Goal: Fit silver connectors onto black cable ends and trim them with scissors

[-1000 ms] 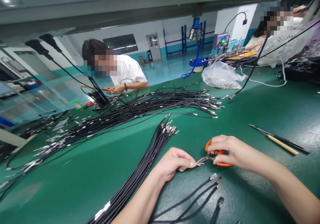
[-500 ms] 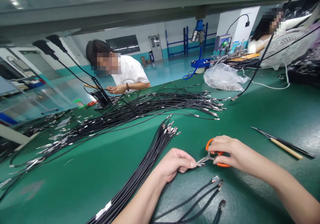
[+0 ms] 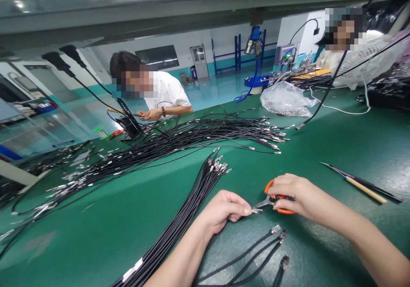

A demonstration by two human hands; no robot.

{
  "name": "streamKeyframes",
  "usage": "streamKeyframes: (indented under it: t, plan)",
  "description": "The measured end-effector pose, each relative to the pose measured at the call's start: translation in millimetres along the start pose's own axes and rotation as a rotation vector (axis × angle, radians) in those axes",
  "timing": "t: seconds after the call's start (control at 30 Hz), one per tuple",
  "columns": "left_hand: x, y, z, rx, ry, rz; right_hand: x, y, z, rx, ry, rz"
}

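My left hand (image 3: 229, 210) pinches a black cable just behind its small metal connector (image 3: 257, 211), which pokes out past the fingertips. Most of that cable is hidden under the hand and forearm. My right hand (image 3: 293, 193) has its fingers in the orange handles of a pair of scissors (image 3: 265, 202). The scissor blades point left, and their tips are close to the connector at my left fingertips; I cannot tell whether they touch it. Below lie a few loose black cables (image 3: 256, 249) with metal ends. A thick bundle of black cables (image 3: 179, 218) runs beside my left forearm.
Across the green table (image 3: 307, 150) stretches a large pile of black cables (image 3: 192, 135). Tweezers and a wooden-handled tool (image 3: 365, 188) lie at right. A plastic bag (image 3: 286, 99) and a white fan (image 3: 361, 60) stand behind. A co-worker (image 3: 166, 90) sits opposite; another person is at upper right.
My hands stay almost in place; the scissors have shifted very slightly at the connector. The person at upper right has turned the head and moved a little.
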State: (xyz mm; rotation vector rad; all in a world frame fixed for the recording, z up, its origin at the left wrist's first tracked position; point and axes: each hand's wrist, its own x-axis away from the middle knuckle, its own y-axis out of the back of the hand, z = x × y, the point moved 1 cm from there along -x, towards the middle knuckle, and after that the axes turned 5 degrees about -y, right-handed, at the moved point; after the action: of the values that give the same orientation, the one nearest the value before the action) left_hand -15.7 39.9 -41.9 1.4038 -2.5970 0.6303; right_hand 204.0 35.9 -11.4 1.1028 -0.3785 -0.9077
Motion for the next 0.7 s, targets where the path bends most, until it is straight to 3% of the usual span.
streamKeyframes:
  t: [0.27,0.6,0.7]
  plan:
    - [-2.3,6.0,4.8,0.169,-0.076,-0.029,-0.5,-10.4,-24.0,0.150,-0.369,-0.010]
    - [-2.2,2.5,1.2,0.258,-0.115,-0.033,-0.2,-19.7,-29.0,0.367,-0.565,-0.022]
    - [-2.2,1.4,1.0,0.262,-0.123,-0.036,-3.7,-16.3,-14.3,0.358,-0.535,-0.155]
